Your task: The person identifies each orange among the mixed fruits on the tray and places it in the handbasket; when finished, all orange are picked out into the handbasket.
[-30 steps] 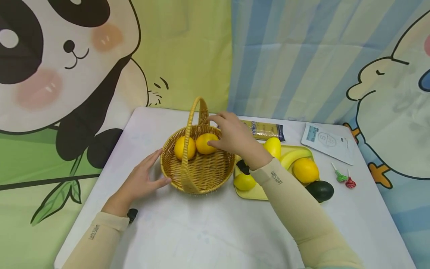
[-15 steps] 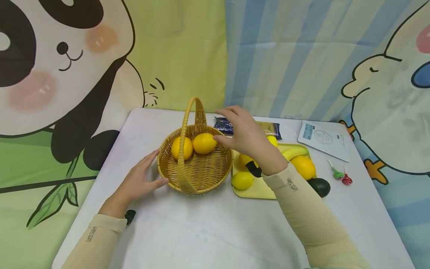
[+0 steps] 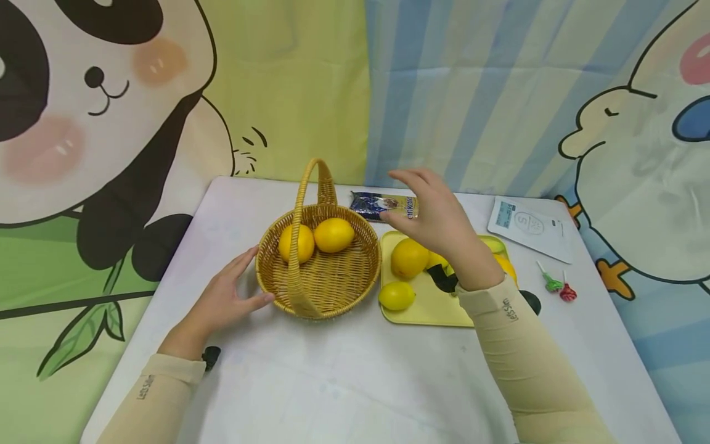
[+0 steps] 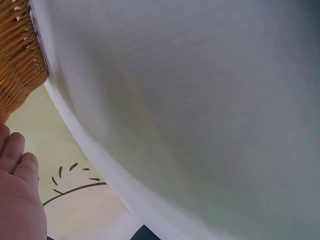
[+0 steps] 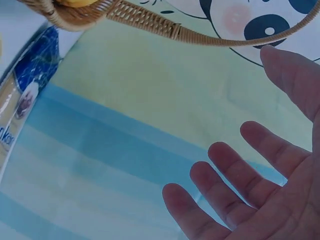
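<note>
A woven basket (image 3: 344,290) with a tall arched handle stands on the white table, holding two yellow-orange fruits that look like lemons or oranges: one (image 3: 334,235) to the right, another (image 3: 288,244) partly behind the handle. My left hand (image 3: 224,302) rests against the basket's left side, thumb and fingers spread along its rim. In the left wrist view its fingers lie beside the wicker wall. My right hand (image 3: 438,216) hovers over the tray's back edge with fingers spread and nothing in it; the right wrist view shows the bare palm (image 5: 285,215).
A yellow tray (image 3: 427,314) right of the basket bears a lemon (image 3: 397,296), an orange (image 3: 409,258) and more fruit partly hidden by my right arm. Behind lies a pasta packet (image 3: 371,205). Farther right are a white pouch (image 3: 529,228), two lollipops (image 3: 567,292) and a dark green fruit (image 3: 531,302).
My right hand has left the right-hand fruit in the basket and moved right, over the tray. The left hand stays at the basket's side. The whole view has shifted slightly.
</note>
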Demonstrator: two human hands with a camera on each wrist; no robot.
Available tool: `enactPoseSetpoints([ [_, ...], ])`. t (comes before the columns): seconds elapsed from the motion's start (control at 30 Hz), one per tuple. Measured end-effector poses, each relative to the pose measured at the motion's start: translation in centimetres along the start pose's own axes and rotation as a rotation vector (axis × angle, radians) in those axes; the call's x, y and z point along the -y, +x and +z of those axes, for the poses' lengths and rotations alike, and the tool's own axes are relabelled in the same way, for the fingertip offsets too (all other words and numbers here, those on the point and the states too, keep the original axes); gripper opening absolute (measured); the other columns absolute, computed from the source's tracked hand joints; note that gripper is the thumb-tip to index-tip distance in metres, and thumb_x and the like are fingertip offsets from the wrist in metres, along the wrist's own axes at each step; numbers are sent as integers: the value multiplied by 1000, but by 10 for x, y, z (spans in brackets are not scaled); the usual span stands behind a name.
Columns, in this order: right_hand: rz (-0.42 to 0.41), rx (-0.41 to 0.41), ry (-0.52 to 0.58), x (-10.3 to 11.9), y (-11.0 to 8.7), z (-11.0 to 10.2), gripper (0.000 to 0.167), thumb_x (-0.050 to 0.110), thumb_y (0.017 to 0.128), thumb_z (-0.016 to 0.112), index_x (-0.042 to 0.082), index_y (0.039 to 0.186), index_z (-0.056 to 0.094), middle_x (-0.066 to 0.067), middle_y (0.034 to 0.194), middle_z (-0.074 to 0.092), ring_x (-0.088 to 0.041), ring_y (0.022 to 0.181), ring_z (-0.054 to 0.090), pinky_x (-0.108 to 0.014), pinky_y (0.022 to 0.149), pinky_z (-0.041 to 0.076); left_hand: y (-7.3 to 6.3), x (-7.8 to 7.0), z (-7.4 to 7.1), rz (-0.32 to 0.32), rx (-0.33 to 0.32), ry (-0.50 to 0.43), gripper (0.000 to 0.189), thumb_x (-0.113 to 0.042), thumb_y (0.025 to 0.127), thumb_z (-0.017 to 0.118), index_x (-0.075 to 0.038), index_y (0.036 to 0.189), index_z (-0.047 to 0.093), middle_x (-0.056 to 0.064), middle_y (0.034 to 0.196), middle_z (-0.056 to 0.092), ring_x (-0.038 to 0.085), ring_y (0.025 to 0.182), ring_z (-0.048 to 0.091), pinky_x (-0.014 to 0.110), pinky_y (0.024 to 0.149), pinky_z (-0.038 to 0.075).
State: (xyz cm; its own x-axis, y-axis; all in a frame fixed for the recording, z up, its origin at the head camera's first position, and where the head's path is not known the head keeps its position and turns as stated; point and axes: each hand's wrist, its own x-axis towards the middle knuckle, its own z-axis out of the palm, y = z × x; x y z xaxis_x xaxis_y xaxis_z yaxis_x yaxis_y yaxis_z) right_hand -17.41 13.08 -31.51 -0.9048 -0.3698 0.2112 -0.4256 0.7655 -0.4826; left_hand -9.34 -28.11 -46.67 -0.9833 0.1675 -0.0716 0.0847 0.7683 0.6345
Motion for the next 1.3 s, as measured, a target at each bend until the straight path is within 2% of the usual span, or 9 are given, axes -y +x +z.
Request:
enactPoseSetpoints([
  [0.27, 88, 17, -6, -25, -7, 4, 76, 51, 95, 74, 21, 158, 45, -9, 159, 47, -34, 148, 43, -60, 121, 41, 0, -1, 0, -3, 2, -12, 113, -61, 82, 83, -31, 169, 18, 9, 175, 25, 44, 159, 26, 74, 123, 27],
  [0.67, 208, 108, -3, -54, -21, 23, 77, 47, 95, 76, 21, 159, 44, -12, 162, 43, -38, 149, 40, -64, 122, 38, 0, 1, 0, 6, 2, -5, 114, -60, 82, 84, -27, 169, 19, 11, 174, 26, 45, 159, 26, 72, 123, 27],
  [0.9, 249, 155, 19, -67, -23, 36, 80, 47, 94, 77, 22, 161, 41, -12, 166, 38, -40, 150, 39, -66, 120, 39, 0, 2, 1, 32, -12, -8, 112, -55, 82, 86, -25, 169, 21, 11, 174, 27, 44, 158, 27, 72, 123, 28],
  [1.17, 264, 208, 11, -78, -31, 51, 79, 49, 94, 75, 22, 161, 42, -15, 168, 34, -44, 155, 31, -68, 124, 31, 1, 3, 1, 43, -15, -16, 112, -54, 82, 86, -25, 169, 21, 11, 173, 28, 44, 158, 28, 73, 122, 29],
  [1.3, 249, 211, 17, -81, -34, 58, 79, 49, 94, 76, 20, 160, 43, -15, 166, 37, -43, 151, 37, -67, 122, 35, 1, 2, 0, 39, -14, -17, 112, -54, 82, 86, -26, 169, 21, 11, 174, 28, 45, 158, 28, 73, 122, 29],
])
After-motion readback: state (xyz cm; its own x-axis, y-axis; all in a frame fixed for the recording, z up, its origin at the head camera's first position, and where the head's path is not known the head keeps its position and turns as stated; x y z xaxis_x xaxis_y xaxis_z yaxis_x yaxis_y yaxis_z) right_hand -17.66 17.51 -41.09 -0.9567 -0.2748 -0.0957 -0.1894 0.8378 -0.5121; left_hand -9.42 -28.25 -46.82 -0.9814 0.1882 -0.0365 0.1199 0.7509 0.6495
